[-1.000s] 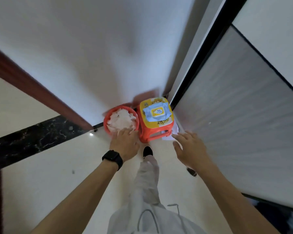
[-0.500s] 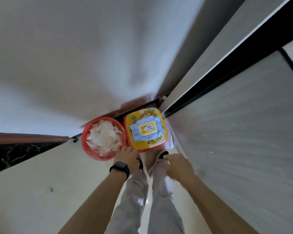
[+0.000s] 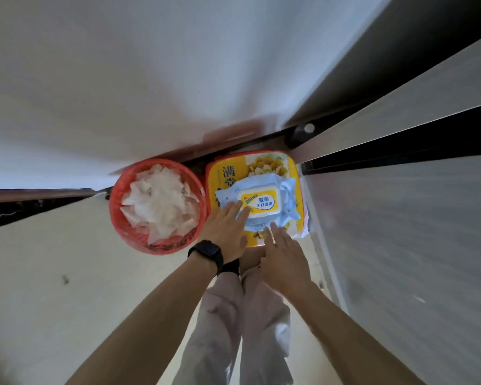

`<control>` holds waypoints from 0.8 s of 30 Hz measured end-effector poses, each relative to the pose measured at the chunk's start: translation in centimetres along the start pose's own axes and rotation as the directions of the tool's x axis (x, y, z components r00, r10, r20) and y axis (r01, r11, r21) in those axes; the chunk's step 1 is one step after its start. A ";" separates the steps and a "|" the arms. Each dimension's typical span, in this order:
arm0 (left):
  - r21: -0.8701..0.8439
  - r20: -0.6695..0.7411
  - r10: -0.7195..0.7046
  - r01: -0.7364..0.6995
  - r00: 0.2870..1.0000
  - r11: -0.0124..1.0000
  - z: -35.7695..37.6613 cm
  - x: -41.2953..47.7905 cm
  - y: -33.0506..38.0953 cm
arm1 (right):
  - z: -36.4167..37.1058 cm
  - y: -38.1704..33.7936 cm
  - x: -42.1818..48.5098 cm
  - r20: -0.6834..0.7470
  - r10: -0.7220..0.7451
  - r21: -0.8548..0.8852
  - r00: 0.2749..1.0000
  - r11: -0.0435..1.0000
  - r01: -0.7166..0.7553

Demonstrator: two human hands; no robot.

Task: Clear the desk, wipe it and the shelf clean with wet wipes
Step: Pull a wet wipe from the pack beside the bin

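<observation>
atop the stool (image 3: pixel 223 176), left grip (image 3: pixel 225 232) rests flat-fingered on the wipes pack (image 3: pixel 261 204), right grip (image 3: pixel 285 257) empty, fingers straight, at its near edge; likely fetching a wipe, so next the lid needs lifting.

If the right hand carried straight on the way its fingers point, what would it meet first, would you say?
Most likely the near edge of the wet wipes pack, lying on the yellow stool top just ahead of the right hand; its height above it is unclear.

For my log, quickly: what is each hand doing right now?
Left hand: open, fingers flat on the wipes pack.
Right hand: open, fingertips at the pack's edge, holding nothing.
</observation>
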State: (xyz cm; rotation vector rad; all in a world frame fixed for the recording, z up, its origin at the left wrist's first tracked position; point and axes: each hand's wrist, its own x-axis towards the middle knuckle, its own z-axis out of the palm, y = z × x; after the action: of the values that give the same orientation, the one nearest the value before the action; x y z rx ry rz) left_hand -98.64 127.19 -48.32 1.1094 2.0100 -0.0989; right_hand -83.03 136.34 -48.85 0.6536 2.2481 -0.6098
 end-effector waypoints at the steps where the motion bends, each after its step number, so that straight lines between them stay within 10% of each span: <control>1: 0.018 -0.016 0.029 -0.029 0.999 0.999 0.4 1.3 -0.2 | 0.5 0.3 1.0 0.027 -0.005 -0.020 1.000 1.000 0.006; 15: 0.372 0.020 0.131 -0.129 0.991 0.919 0.2 8.5 0.6 | 3.9 2.5 3.1 -0.036 -0.066 -0.171 0.997 0.984 0.059; 20: 0.064 -0.170 0.059 -0.048 0.984 0.997 -4.2 10.0 -2.6 | 2.8 1.4 3.9 -0.085 -0.067 -0.090 0.994 0.994 0.059; 24: 0.431 -0.411 0.356 -0.165 0.839 0.887 -2.7 9.0 -4.8 | 0.5 0.1 5.9 -0.154 0.117 0.202 0.981 0.976 -0.085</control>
State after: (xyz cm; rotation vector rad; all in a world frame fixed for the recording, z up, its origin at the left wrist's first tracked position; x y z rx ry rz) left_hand -106.38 131.46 -54.14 1.8043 2.3024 -0.0742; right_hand -86.44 137.71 -53.52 0.9416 2.3075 -0.7557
